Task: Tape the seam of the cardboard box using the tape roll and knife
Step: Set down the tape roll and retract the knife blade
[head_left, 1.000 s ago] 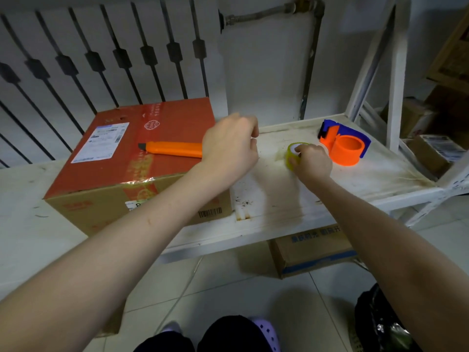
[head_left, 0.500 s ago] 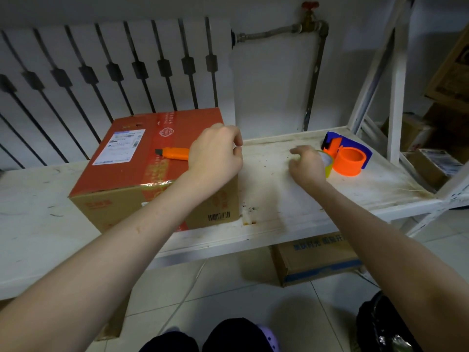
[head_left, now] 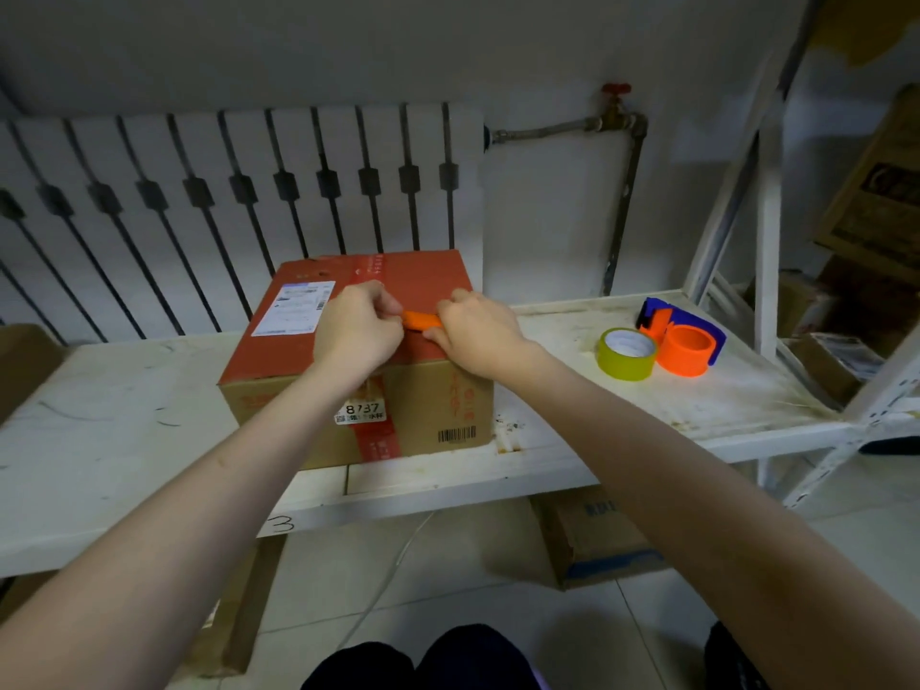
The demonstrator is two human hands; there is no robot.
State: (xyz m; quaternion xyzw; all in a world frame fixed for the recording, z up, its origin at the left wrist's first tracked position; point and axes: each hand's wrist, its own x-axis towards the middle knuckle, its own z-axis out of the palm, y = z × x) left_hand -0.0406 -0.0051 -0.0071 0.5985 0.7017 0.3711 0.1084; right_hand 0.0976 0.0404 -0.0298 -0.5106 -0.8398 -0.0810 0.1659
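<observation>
A cardboard box (head_left: 438, 291) with a red top and a white shipping label stands on the white shelf (head_left: 697, 405). On top of the box lies an orange knife (head_left: 422, 319), mostly hidden. My left hand (head_left: 356, 328) grips its left part and my right hand (head_left: 475, 331) pinches its right end. Red tape runs down the middle of the box's front face. The yellow-green tape roll (head_left: 626, 353) lies flat on the shelf to the right of the box, untouched.
An orange and blue tape dispenser (head_left: 684, 341) sits right beside the tape roll. White shelf uprights (head_left: 766, 231) rise at the right, with cardboard boxes behind them. Another box (head_left: 592, 535) stands on the tiled floor under the shelf. A radiator grille backs the shelf.
My right hand let go of the tape roll beside the dispenser and moved left onto the knife on the box. My left hand stayed on the knife. The camera view shifted back.
</observation>
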